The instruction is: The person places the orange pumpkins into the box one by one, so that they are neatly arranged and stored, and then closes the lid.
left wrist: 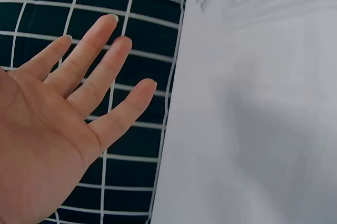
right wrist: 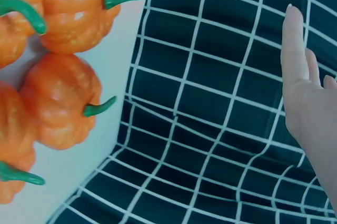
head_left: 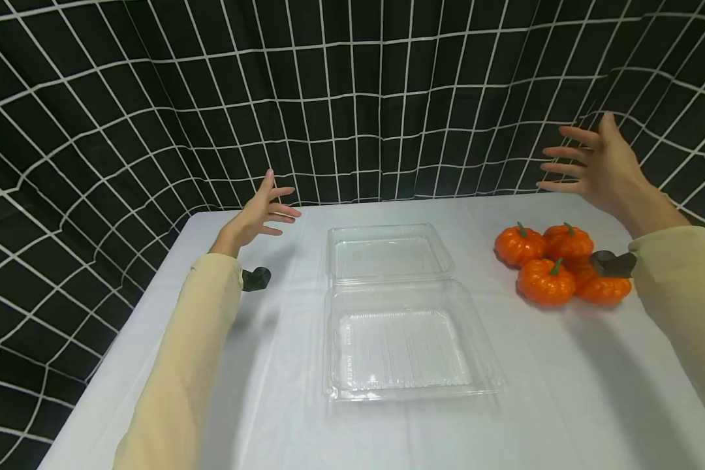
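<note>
My left hand (head_left: 260, 214) hovers over the far left of the table with its fingers spread and holds nothing. In the left wrist view the palm of that hand (left wrist: 58, 113) shows, fingers apart. Raised at the far right, my right hand (head_left: 602, 163) has its fingers extended and touches nothing. Several small orange pumpkins (head_left: 545, 282) with green stems sit in a cluster below and left of it. The right wrist view shows the pumpkins (right wrist: 63, 100) at the left and part of the right hand (right wrist: 305, 87) at the right edge. A clear plastic clamshell container (head_left: 399, 346) lies unfolded mid-table.
The container's lid half (head_left: 390, 254) lies flat behind its deeper half. A white cloth covers the table (head_left: 270, 405). Black curtain with a white grid (head_left: 352, 104) hangs behind and along the sides. Dark wrist-camera mounts (head_left: 256, 279) stick out from both sleeves.
</note>
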The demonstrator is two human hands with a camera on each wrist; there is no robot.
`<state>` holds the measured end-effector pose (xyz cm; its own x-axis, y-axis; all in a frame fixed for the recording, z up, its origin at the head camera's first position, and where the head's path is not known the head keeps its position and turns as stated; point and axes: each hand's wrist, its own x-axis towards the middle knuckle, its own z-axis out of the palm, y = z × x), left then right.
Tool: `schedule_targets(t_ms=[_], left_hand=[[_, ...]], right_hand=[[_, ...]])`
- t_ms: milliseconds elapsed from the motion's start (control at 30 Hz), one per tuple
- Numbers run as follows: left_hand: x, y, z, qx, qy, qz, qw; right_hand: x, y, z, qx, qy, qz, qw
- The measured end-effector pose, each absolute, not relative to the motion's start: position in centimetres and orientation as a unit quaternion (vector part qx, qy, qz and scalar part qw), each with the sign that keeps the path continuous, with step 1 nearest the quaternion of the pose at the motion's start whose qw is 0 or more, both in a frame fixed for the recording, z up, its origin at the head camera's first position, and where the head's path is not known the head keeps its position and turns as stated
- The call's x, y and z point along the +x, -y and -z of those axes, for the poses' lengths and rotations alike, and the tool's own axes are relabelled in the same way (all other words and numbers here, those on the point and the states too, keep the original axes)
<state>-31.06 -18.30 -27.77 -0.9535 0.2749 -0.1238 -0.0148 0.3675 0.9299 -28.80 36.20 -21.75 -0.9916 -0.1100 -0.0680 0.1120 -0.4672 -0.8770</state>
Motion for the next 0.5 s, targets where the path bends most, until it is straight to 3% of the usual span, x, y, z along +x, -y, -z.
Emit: schedule_targets(t_ms=[500], left_hand=[[-30.4,16.3,29.9,0.098,-0.759,-0.617,0.181]], right_hand=[[-27.6,-40.9,24.9,-0.016,-0.446,0.885,0.134]])
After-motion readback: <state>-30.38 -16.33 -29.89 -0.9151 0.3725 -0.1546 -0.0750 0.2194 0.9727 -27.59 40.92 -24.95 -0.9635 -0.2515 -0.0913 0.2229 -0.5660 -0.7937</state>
